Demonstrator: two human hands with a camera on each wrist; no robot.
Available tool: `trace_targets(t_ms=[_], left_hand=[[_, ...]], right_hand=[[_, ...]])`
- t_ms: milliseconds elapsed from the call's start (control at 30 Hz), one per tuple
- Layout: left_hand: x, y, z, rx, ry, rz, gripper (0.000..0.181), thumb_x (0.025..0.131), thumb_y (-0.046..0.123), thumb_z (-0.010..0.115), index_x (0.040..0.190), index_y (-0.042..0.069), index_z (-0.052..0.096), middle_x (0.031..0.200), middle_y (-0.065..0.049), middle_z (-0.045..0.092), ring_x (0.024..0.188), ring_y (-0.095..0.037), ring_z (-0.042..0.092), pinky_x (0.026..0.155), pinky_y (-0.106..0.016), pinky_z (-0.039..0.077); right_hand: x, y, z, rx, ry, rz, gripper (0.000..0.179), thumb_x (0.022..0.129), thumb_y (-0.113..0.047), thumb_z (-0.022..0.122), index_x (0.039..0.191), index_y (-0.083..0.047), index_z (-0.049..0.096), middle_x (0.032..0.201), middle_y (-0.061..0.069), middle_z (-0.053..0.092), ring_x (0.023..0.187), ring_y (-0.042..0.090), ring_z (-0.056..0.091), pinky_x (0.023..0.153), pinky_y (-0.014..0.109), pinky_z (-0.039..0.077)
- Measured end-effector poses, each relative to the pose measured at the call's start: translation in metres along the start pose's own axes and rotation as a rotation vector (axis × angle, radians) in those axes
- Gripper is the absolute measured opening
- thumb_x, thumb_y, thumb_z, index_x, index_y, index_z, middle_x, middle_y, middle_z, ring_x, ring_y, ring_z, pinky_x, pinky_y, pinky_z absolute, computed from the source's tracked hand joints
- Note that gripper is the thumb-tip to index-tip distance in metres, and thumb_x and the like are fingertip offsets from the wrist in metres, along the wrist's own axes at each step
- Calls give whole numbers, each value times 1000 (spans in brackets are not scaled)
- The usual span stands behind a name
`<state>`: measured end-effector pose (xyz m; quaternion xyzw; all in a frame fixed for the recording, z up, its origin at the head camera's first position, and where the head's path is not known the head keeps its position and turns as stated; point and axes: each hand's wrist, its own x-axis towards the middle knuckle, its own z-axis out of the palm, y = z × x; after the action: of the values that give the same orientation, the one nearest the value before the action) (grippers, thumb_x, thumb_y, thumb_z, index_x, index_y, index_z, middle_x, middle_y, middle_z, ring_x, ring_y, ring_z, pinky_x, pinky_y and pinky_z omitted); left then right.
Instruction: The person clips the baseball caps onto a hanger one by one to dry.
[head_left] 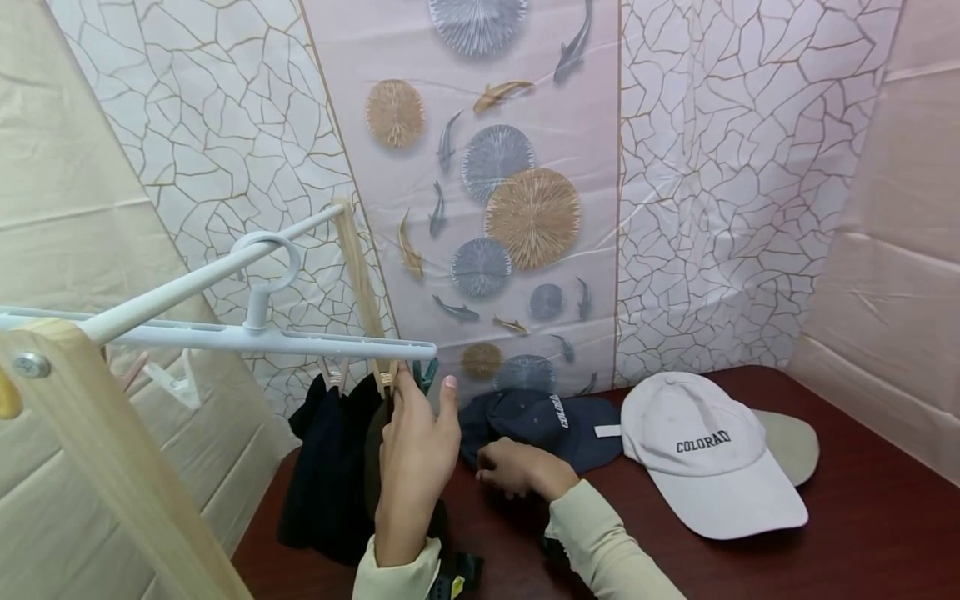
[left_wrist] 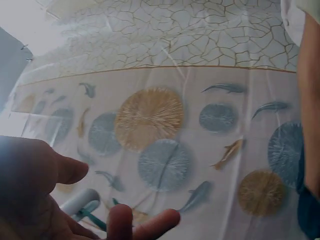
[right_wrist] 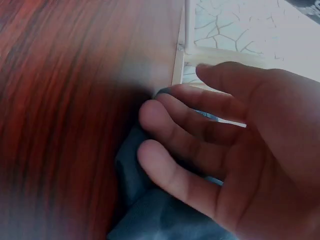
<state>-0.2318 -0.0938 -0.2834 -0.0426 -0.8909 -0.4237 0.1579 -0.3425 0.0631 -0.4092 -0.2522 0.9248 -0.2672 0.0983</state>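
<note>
My left hand (head_left: pixel 420 467) is raised at the right end of a white hanger (head_left: pixel 255 337), fingers extended and thumb apart. Its fingertips are right by a tan clothespin (head_left: pixel 386 377) and a green clothespin (head_left: pixel 426 377). In the left wrist view the hanger's tip (left_wrist: pixel 82 201) shows between thumb and fingers. Lower down, my right hand (head_left: pixel 525 468) reaches to the near-left edge of a navy cap (head_left: pixel 517 417) lying on the table. The right wrist view has its loosely bent fingers against the dark blue fabric (right_wrist: pixel 172 217), thumb held away.
Dark cloth items (head_left: pixel 326 475) hang from the hanger by clothespins, beside my left hand. The hanger hooks over a white rod (head_left: pixel 172 287) on a wooden rack (head_left: pixel 120 458). Right of the navy cap lie a white cap (head_left: pixel 675 425) and a beige cap (head_left: pixel 787 442) on the dark red table (head_left: pixel 862 517).
</note>
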Motion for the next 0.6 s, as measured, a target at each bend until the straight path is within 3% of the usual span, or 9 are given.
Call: trace_targets(t_ms=[133,200,300,433,533,600], left_hand=[[6,-6,7,-119,1,11,78,114,49,40,170,17,-3,175,-17,15,122,-40,66,107,-64,42],[9,-8,9,-168,8,11,76,114,46,42,170,19,0,174,-16,17,113,-33,71,111,-63,40],[9,-8,11,-161,36,7,76,113,47,45,171,19,5,174,-15,18,124,-42,65,109,-66,40],[10,-8,14,-63,96,21,79,110,48,52,170,15,14,172,-18,25,128,-51,59,98,-65,49],[10,-8,15,-4,144,43,76,109,46,56,168,10,24,167,-18,36,105,-44,70,83,-58,55],[11,-9,16,25,175,54,73,108,44,59,166,9,31,163,-17,45,90,-38,72,74,-54,56]], right_hand=[[3,-4,-1,-133,136,-73,15,108,-19,62,94,-16,68,73,-3,59,60,11,56,59,31,47],[3,-8,-2,-199,238,-109,18,107,-19,63,89,-18,65,73,-5,56,62,11,53,61,32,44],[3,-11,-2,-291,408,-161,23,106,-16,64,84,-18,61,72,-3,56,62,14,55,58,34,44],[4,-10,-1,-448,628,-232,15,101,-13,71,87,-13,67,80,2,61,73,21,58,61,36,48],[5,-6,-1,-500,720,-231,5,99,-12,75,96,-9,71,91,7,62,83,26,54,71,41,47],[6,-1,-1,-509,729,-191,10,99,-15,75,106,-8,73,102,11,62,93,30,55,78,46,47]])
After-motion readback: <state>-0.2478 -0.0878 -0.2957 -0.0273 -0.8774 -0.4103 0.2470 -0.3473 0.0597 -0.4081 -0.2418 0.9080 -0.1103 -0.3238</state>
